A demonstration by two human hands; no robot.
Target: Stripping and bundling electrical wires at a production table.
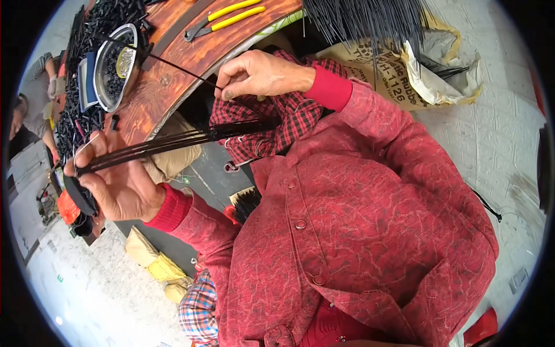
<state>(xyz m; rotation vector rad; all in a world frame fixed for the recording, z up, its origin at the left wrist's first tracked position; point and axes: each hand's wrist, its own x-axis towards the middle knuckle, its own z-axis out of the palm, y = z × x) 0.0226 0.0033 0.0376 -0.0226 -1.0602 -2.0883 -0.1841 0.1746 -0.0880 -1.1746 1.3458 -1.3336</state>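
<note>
My left hand (118,185), palm up, is closed around one end of a bundle of thin black rods (167,143). From there the bundle stretches across to the red and black checked cloth (303,118) on my lap. Higher up and to the right, my right hand (260,74) pinches a single thin black rod (179,68) between thumb and fingers. This rod slants up and left, over the table, toward the oval metal tray (110,107). A red patterned jacket (358,231) covers both my arms.
On the wooden table (153,107) lie yellow-handled pliers (225,17). The tray holds small black pieces; short black tubes (118,14) are heaped around it. Many black rods (370,20) stick out beside a printed paper sack (404,87). Another person (34,104) is at the far left.
</note>
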